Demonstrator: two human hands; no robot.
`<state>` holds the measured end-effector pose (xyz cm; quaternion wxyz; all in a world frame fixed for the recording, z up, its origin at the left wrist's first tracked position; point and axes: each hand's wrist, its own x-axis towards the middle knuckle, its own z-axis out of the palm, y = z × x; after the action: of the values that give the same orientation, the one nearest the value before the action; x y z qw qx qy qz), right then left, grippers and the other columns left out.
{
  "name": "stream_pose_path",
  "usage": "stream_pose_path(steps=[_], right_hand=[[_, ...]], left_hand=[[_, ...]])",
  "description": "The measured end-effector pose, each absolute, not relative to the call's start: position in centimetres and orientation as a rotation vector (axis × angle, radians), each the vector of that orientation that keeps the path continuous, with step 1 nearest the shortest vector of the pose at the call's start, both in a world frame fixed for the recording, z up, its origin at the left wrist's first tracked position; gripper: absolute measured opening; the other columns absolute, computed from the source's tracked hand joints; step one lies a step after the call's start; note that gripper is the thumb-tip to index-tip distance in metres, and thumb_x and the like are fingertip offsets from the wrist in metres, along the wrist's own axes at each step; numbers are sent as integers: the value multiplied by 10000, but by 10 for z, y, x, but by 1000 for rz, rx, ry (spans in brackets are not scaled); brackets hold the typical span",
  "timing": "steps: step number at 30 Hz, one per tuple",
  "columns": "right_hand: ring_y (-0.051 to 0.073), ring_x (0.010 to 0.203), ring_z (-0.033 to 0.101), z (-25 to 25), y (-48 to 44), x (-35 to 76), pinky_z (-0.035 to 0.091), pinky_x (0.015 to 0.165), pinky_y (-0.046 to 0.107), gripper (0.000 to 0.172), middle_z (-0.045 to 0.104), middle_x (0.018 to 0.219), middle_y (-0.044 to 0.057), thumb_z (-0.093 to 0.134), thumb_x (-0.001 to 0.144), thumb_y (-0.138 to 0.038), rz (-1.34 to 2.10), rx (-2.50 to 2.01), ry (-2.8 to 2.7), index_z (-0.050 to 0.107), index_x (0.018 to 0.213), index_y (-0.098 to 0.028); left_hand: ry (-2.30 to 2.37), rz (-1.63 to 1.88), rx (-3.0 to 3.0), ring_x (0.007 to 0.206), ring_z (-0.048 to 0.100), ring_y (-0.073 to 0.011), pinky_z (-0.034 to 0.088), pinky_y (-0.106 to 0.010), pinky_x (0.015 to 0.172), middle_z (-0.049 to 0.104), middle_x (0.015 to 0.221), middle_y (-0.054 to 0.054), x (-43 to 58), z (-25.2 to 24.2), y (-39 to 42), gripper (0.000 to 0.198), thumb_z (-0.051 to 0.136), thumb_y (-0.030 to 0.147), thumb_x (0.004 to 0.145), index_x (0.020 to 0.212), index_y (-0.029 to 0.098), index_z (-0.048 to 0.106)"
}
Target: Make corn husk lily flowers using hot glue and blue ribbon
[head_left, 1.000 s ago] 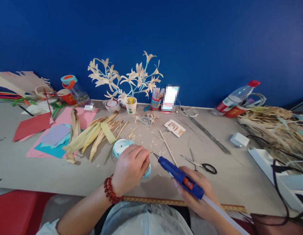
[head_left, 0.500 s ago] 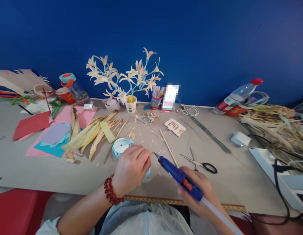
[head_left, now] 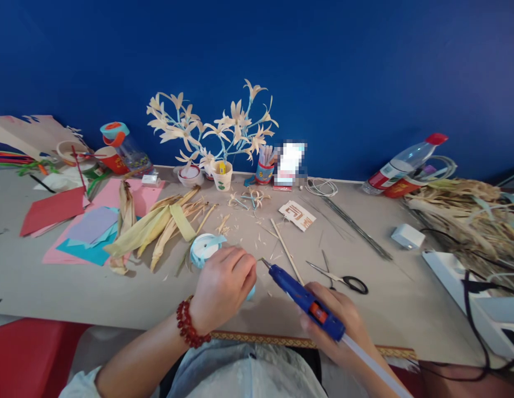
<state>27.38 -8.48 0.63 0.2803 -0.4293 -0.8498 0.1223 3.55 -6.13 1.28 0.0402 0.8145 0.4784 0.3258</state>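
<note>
My right hand (head_left: pixel 337 323) is wrapped round a blue hot glue gun (head_left: pixel 302 298) with a long pale glue stick coming out of its back end. The nozzle points up and left, close to the fingers of my left hand (head_left: pixel 229 282). That hand is closed, palm turned away, and pinches something small; a thin tip shows near the nozzle, but its kind is hidden. Just behind the left hand lies a roll of light blue ribbon (head_left: pixel 203 250), and a bit of light blue shows below its fingers. Scissors (head_left: pixel 342 278) and a thin pale stick (head_left: pixel 287 251) lie beyond the glue gun.
Dried corn husks (head_left: pixel 161 226) and coloured paper (head_left: pixel 91 232) lie to the left. Husk flowers (head_left: pixel 235 119) stand in a cup (head_left: pixel 222 179) by the blue wall. On the right are wires (head_left: pixel 356 226), a bottle (head_left: pixel 400 163) and a power strip (head_left: pixel 460 287) with cables.
Almost nothing differs. Both hands and the glue gun hold the same place, and the view has shifted very slightly.
</note>
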Motion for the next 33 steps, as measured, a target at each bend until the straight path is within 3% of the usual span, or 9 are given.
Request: stream_pose_path(steps=[33], right_hand=[[168, 545, 577, 7, -88, 273, 443, 547, 271, 61, 612, 662, 13, 487, 822, -262, 353, -1218, -2241, 516, 865, -229]], left_hand=[[1458, 1037, 2469, 727, 578, -208, 478, -351, 678, 636, 748, -56, 35, 12, -62, 147, 512, 108, 887, 797, 173, 608]])
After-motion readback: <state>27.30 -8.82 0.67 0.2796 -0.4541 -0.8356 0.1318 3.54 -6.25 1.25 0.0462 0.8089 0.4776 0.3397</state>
